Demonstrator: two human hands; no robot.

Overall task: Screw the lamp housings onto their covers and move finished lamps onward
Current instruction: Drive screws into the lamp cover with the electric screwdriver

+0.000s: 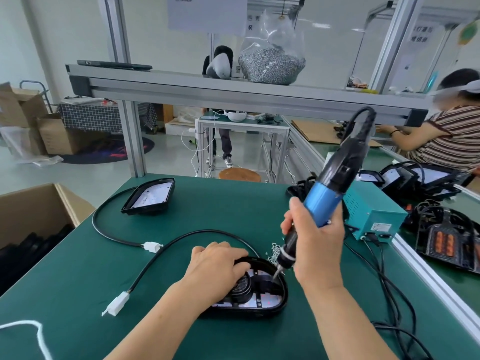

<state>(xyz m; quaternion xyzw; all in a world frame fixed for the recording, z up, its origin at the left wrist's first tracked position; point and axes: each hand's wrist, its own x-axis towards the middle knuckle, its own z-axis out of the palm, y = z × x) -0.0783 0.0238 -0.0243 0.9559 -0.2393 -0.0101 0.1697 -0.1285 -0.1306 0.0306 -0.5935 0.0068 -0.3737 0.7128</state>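
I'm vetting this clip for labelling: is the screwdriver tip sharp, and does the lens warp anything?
Head view: the screwdriver bit at the lamp housing looks slightly soft; the wide-angle lens bends the shelf beam; lighting is even, shadows on the table faint.

Screwdriver [324, 201] tip in lamp housing [270, 289]
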